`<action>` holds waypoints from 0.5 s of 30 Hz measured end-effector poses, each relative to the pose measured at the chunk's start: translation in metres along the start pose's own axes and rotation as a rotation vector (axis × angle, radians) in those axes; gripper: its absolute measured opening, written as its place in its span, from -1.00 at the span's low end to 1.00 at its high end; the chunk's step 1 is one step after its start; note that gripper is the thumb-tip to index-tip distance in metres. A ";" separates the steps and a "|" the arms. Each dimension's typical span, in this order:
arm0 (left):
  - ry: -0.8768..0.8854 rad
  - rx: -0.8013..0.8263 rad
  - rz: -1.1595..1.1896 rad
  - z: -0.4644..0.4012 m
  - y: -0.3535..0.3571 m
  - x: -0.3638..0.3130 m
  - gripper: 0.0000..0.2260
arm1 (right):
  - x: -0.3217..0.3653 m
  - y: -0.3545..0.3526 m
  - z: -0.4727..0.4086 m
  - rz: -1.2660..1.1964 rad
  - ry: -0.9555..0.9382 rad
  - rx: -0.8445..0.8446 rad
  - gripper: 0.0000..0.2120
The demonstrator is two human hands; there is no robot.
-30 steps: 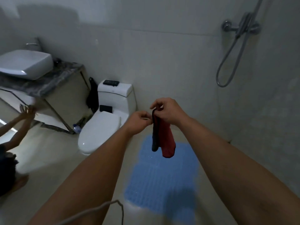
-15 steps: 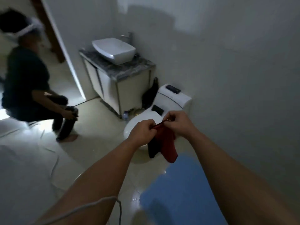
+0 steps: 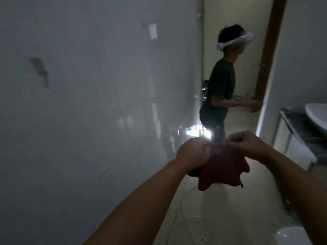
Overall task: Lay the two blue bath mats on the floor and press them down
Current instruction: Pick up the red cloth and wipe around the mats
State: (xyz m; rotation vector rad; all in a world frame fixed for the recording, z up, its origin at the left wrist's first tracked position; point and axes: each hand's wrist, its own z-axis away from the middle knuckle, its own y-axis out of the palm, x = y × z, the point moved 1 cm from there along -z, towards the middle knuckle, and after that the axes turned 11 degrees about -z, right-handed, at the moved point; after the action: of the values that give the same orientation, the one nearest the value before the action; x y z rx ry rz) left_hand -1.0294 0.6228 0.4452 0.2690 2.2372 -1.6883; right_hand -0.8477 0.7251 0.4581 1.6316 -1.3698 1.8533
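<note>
- Grey tiled wall [image 3: 88,103] fills your left side; pale floor [image 3: 238,200] runs toward the doorway.
- A person [image 3: 221,85] in a dark shirt and white headset stands by the brown door frame [image 3: 270,50].
- A vanity [image 3: 304,128] shows at the right edge.
- Your left hand [image 3: 192,153] and right hand [image 3: 251,144] each pinch the top edge of a dark red cloth [image 3: 223,170], which hangs between them.
- The blue bath mats are out of view.

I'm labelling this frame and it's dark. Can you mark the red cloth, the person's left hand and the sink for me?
red cloth [image 3: 224,171], head view, on the middle of the hanging fabric.
left hand [image 3: 192,153], head view, on the back of the hand.
sink [image 3: 316,117], head view, on its white rim at the right edge.
</note>
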 end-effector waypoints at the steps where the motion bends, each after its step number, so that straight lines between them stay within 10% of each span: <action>1: -0.028 -0.063 -0.018 0.003 -0.023 0.006 -0.82 | 0.020 0.005 -0.014 -0.015 -0.060 0.021 -0.94; 15: -0.196 -0.818 -1.115 0.143 -0.322 0.064 -0.91 | 0.322 0.161 -0.079 -0.382 -0.802 0.156 -0.86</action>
State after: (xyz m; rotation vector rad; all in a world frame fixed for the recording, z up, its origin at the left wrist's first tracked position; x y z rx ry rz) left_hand -1.1783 0.3923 0.6752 -1.4665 2.8252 -0.8231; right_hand -1.1117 0.5990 0.6829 2.6605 -1.0405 1.1354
